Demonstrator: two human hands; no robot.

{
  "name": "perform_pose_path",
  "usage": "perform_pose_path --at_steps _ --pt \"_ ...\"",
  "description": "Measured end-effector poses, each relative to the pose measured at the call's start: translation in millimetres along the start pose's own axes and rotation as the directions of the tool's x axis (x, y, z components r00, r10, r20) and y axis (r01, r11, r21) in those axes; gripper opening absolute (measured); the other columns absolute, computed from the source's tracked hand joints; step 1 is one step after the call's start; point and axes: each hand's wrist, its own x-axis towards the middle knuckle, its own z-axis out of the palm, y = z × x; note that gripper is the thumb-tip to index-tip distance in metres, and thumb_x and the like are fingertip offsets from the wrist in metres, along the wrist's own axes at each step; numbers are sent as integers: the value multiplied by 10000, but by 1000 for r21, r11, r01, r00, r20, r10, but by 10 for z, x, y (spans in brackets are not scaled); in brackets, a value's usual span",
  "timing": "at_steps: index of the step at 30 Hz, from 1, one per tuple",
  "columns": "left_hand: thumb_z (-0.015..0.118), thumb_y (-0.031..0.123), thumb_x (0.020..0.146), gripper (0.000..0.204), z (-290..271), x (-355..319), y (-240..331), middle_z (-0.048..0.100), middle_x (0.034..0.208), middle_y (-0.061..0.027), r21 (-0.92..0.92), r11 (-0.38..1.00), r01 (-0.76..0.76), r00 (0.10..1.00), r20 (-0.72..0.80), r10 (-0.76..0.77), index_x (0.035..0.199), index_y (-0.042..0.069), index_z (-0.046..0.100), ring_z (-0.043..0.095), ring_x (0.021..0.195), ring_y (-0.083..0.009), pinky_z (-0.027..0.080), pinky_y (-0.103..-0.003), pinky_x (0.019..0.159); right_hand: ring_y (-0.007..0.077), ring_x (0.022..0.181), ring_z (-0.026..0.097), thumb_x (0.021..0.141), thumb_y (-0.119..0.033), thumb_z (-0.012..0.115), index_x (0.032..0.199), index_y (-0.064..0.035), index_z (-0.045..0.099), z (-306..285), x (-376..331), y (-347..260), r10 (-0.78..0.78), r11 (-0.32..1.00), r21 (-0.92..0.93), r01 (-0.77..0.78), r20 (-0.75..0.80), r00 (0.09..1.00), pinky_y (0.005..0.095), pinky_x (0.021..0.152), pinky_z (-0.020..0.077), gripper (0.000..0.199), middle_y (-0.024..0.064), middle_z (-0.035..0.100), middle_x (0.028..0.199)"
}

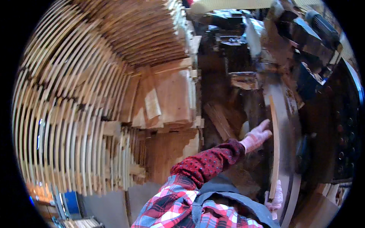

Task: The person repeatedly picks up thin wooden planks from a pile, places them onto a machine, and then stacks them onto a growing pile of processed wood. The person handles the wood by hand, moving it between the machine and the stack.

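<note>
A long, narrow wooden strip (275,148) lies along a grey metal machine bed (286,152) on my right. My right hand (275,199), in a pinkish glove, is closed around the strip's near end. Farther up, my left hand (258,137), in a similar pink glove, reaches out with its fingers stretched, just left of the strip. Nothing shows in that hand, and whether its fingertips touch the strip is hard to tell. A red patterned sleeve cover (213,161) covers my left forearm.
Tall stacks of wooden boards (76,125) fill the left side, with a low pile of flat panels (171,95) beside them. A loose board (220,119) lies beyond my left arm. Dark machinery (300,34) stands at the far end of the bed.
</note>
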Motion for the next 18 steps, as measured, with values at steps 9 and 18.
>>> perform_pose_path --at_steps 9,18 --pt "847 405 792 811 -111 154 -331 579 1437 -224 557 829 46 973 -213 89 1450 44 540 555 1343 -393 452 -452 1141 428 1451 478 777 -78 669 1523 -73 537 -188 514 23 66 940 -340 19 236 970 561 1184 393 758 241 502 1565" --pt "681 728 849 1102 -4659 -435 -632 217 1741 -101 287 241 927 251 -953 169 1683 193 197 236 1570 -406 279 -659 1204 479 1377 518 878 -21 667 1453 -16 611 1017 1543 382 -123 957 -265 116 -9 992 564 1185 376 578 219 590 1490"
